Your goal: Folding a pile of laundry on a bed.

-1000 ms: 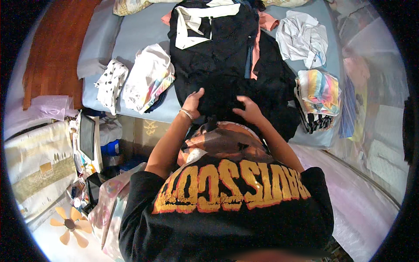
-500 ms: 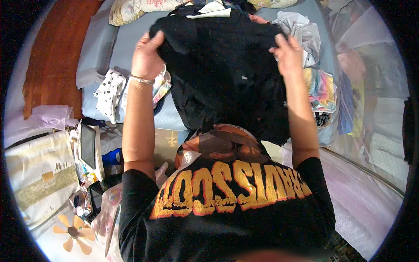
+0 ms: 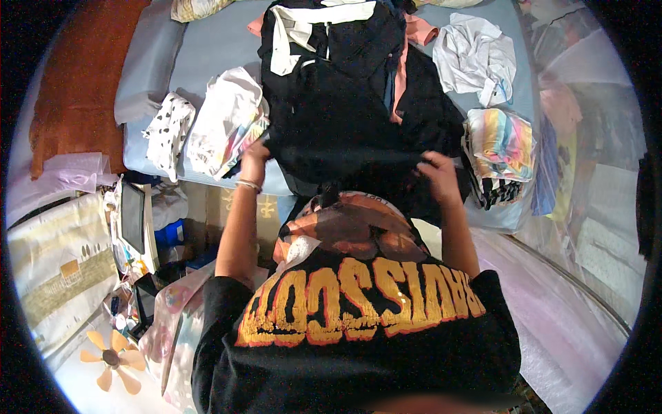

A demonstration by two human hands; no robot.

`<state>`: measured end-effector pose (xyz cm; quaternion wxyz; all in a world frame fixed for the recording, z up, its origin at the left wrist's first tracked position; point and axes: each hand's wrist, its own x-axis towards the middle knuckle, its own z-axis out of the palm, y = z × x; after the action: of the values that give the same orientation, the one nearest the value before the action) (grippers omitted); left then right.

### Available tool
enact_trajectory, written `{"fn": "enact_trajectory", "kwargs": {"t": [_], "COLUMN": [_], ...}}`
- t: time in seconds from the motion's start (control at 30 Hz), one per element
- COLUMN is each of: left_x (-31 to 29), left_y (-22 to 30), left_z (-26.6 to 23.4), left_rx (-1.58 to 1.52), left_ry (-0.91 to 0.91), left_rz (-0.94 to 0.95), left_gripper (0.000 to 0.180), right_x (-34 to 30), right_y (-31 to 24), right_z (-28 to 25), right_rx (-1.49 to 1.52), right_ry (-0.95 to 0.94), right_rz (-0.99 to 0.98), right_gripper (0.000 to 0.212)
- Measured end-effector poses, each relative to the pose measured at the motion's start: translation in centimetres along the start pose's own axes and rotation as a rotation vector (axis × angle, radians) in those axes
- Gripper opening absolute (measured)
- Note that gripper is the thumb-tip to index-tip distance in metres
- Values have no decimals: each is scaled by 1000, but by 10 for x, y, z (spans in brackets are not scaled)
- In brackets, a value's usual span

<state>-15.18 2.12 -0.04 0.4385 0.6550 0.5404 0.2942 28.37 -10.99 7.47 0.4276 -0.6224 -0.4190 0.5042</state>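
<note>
A large piece of black clothing (image 3: 345,127) lies across the middle of the bed and reaches down to my body. My left hand (image 3: 255,155), with a bracelet at its wrist, is closed at the garment's left edge. My right hand (image 3: 440,178) has its fingers curled on the cloth at the right side, slightly blurred. Between the hands a fold of the black fabric runs across. Beyond it lie more dark clothes with a white strip (image 3: 283,41) and a salmon-pink piece (image 3: 419,29). Whether the garment is a shirt or trousers I cannot tell.
On the blue bed (image 3: 221,48), left, are a spotted white cloth (image 3: 169,131) and a white garment with rainbow colours (image 3: 227,124). At right lie a crumpled white shirt (image 3: 476,55) and a folded striped pile (image 3: 502,145). A fan (image 3: 110,357) stands lower left.
Both hands have come down toward my body, drawing the top edge of the black garment with them. The dark, white and pink clothes beyond it are now uncovered.
</note>
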Motion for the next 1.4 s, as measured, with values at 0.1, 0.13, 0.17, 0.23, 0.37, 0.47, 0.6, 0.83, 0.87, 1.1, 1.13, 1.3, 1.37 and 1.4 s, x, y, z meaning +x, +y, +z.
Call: {"fn": "enact_trajectory", "kwargs": {"t": [0.1, 0.13, 0.17, 0.23, 0.37, 0.47, 0.6, 0.83, 0.87, 1.1, 1.13, 1.3, 1.37, 1.4], "left_x": [-31, -35, -32, -19, 5, 8, -1, 6, 9, 21, 22, 17, 12, 13], "left_y": [-10, -3, 1, 4, -6, -3, -16, -9, 0, 41, 39, 12, 5, 3], "left_z": [32, 35, 32, 30, 40, 52, 68, 83, 85, 99, 99, 91, 88, 85], "left_rx": [126, 396, 397, 445, -8, 198, 158, 4, 4, 438, 486, 563, 329, 329], "left_ry": [-146, -147, -153, -473, -214, -212, -128, -7, -14, -121, -177, -242, 0, -3], "left_rz": [13, 290, 290, 266, -254, -323, -284, -386, -386, -347, -369, -325, -201, -193], "left_gripper": [14, 15, 15, 18, 30, 36, 41, 68, 68, 70, 68, 44, 35, 35], "right_x": [-16, -15, -12, 1, 40, 65, 70, 60, 60, 68, 68, 67, 67, 66], "right_y": [17, 18, 17, 2, 26, 63, 109, 87, 82, 45, 44, 64, 70, 73], "right_z": [14, 14, 14, 12, 15, 24, 48, 78, 81, 95, 96, 76, 72, 69], "right_rx": [13, 16, -74, -242, 50, 135, -338, -543, -567, -868, -927, -939, -909, -860], "right_ry": [-80, -70, -123, -207, -31, 248, 601, 378, 333, 232, 248, 163, 159, 191], "right_rz": [186, 193, 176, 105, 177, 359, 140, -27, -42, 319, 369, 372, 337, 290], "right_gripper": [16, 16, 16, 13, 9, 17, 29, 21, 20, 42, 44, 37, 32, 28]}}
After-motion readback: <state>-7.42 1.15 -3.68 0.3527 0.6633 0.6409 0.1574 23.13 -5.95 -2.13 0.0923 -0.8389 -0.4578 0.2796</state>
